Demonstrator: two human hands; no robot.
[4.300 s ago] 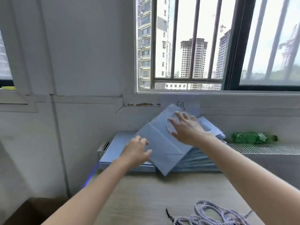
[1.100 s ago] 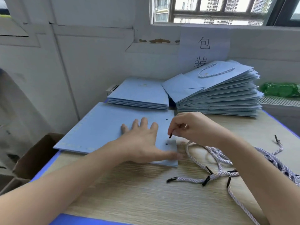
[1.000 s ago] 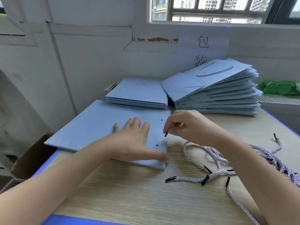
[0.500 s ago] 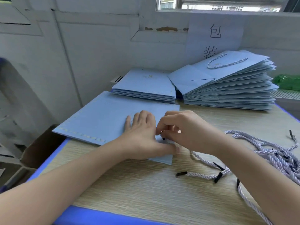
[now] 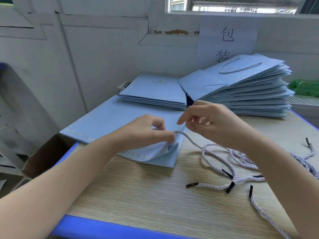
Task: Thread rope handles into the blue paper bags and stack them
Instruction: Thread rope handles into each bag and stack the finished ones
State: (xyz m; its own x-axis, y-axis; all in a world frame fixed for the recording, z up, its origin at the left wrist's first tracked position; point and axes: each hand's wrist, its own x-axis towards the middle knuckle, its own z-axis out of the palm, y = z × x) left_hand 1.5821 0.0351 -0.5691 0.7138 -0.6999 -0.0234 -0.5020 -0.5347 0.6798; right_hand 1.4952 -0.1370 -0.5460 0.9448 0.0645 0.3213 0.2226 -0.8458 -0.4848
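Observation:
A flat blue paper bag [image 5: 112, 121] lies on the table in front of me, its near right corner lifted and curled. My left hand [image 5: 146, 133] pinches that raised layer at its top edge. A white twisted rope handle [image 5: 193, 142] comes out right at my left fingertips and trails to the right. My right hand [image 5: 214, 123] hovers just right of the bag's edge, fingers loosely apart, with nothing clearly in them. Behind it stands a tall stack of bags with handles [image 5: 241, 90], and to its left a low stack of bags without handles [image 5: 155, 92].
Several loose ropes with black tips [image 5: 241, 157] lie tangled on the wooden table [image 5: 155, 195] at the right. A green bottle [image 5: 303, 87] lies far right on the sill. A cardboard box [image 5: 44, 156] sits below the table's left edge. A paper sign [image 5: 226, 38] hangs on the wall.
My left hand went from lying flat on the bag to pinching and lifting its top layer. The rope end now runs from the bag edge, and my right hand has opened and drawn back.

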